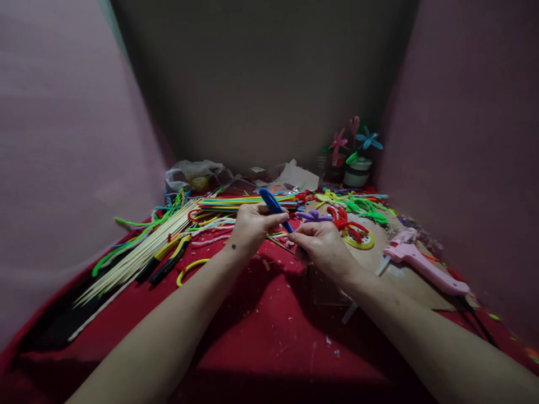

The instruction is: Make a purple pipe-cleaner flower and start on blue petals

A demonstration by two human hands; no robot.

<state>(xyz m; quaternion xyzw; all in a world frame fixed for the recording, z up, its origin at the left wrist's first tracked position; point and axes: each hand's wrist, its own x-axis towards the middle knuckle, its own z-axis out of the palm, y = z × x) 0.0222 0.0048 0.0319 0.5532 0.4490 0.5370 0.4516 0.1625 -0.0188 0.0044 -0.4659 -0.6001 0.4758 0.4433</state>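
Observation:
Between my two hands is a blue pipe cleaner (270, 201), bent into a narrow loop that tilts up to the left. My left hand (254, 227) pinches it around the middle with thumb and fingers. At its lower end, the fingertips of my right hand (322, 247) are closed on it. Just behind my right hand lies a purple pipe-cleaner flower (314, 217). Beside that are red pipe-cleaner loops (351, 221) and a roll of yellow tape (362, 238).
Yellow-and-black pliers (170, 259) and a bundle of thin sticks (138, 252) lie left. A pink glue gun (425, 264) rests on cardboard (387, 280) at right. Behind are straight pipe cleaners (227, 205), green pipe-cleaner pieces (368, 209) and a pot (357, 171) near pipe-cleaner flowers.

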